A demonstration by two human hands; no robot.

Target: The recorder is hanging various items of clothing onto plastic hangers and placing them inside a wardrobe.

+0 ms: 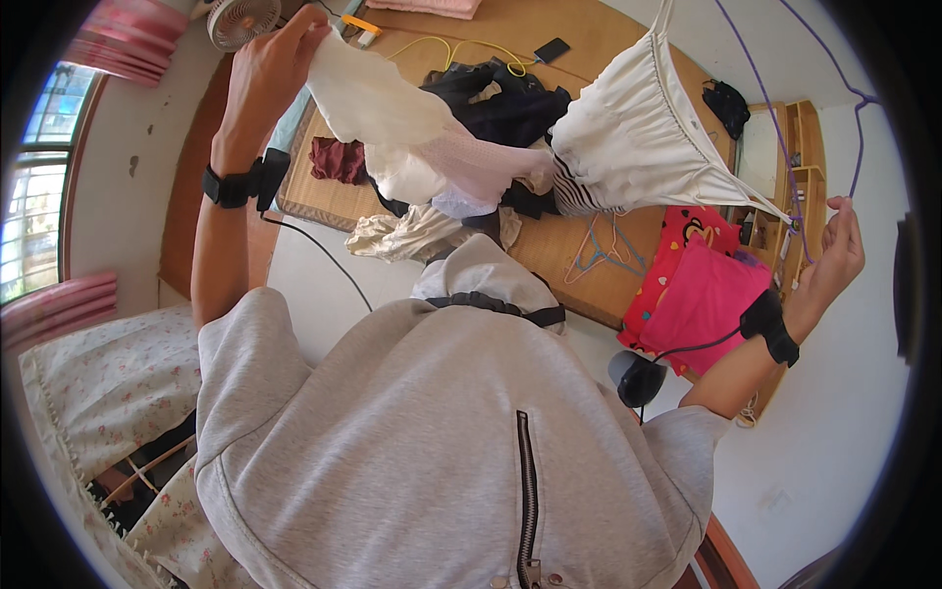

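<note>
My left hand [283, 62], raised at the upper left, grips a thin white cloth [383, 96] by its edge, and the cloth trails down toward the clothes below. At the right, my right hand [835, 239] is closed on a purple wire clothes hanger [765, 96]. A white garment with thin straps and a gathered edge [625, 125] is stretched out beside the hanger, one strap reaching its lower end near my right hand. Pale pink mesh fabric [478, 166] lies between the white cloth and this garment; whether they are joined is unclear. Dark clothes [508, 110] lie behind.
A woven mat [567, 272] covers the bed, bearing a maroon cloth [338, 160], pink and blue hangers [603, 254], a phone [552, 50] and a yellow cable. A pink pillow [706, 294] lies at the right by wooden shelves [802, 184]. A fan [243, 22] stands upper left.
</note>
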